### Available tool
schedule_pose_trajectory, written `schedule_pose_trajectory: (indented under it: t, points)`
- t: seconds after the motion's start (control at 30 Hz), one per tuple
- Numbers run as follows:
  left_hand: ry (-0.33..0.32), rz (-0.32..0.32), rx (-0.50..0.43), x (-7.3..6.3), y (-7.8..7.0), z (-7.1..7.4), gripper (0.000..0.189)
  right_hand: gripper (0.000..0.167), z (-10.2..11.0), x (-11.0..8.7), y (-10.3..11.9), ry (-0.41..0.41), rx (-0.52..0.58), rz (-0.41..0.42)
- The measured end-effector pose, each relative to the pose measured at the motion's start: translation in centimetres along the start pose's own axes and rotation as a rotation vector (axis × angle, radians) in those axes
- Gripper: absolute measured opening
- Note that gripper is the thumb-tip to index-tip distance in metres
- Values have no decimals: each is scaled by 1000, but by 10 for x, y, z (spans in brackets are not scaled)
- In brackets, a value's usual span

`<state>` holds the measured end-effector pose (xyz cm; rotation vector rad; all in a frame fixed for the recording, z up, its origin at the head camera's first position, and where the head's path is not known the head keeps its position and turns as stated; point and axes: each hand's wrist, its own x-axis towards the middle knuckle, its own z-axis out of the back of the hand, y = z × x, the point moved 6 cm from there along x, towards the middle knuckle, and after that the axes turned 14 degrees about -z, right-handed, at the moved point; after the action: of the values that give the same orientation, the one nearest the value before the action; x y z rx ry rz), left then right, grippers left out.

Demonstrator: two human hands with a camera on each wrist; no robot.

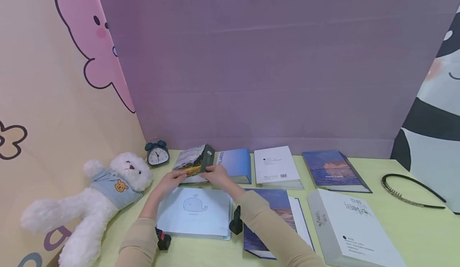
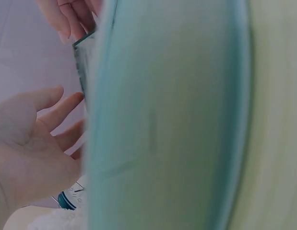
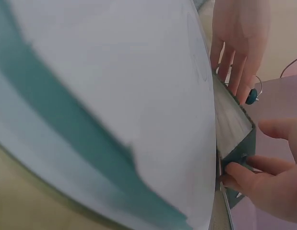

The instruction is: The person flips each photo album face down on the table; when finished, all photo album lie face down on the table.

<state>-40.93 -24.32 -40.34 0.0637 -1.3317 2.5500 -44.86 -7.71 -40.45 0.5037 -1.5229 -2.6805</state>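
Note:
At the back left, both hands touch a photo album [image 1: 190, 160] with a landscape cover and a dark green spine. My left hand [image 1: 172, 180] is at its near left corner; in the left wrist view the fingers [image 2: 65, 111] reach its edge nearly straight, with the thumb apart from it. Near the spine's front end is my right hand [image 1: 219, 176]. In the right wrist view its slightly bent fingers [image 3: 240, 173] press against the green spine [image 3: 243, 146], while the thumb stands off. Directly in front lies a pale blue whale album [image 1: 195, 215], beneath both wrists.
A blue Polaroid album [image 1: 235, 164], a white album [image 1: 276, 165] and a purple one [image 1: 330, 169] line the back. Nearer are another purple album [image 1: 274, 203] and a thick white one [image 1: 359, 227]. A plush toy [image 1: 104, 199], alarm clock [image 1: 158, 155] and headband [image 1: 413, 179] lie at the sides.

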Motion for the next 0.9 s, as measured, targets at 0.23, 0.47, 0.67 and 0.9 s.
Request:
schedule_pose_trajectory:
  t: [0.23,0.47,0.67,0.9]
  points:
    - [14,25,-4,-1,6,-1,45,50,-4,-6,4,51,-37,40]
    - [25,35,-3,-1,10,-1,46,52,-7,-8,2,93,-68,6]
    - [27,26,-12,-2,9,-1,44,52,-8,-10,1,124,-73,6]
    - [25,13,-11,-1,5,-2,43,52,-4,-11,2,150,-106,41]
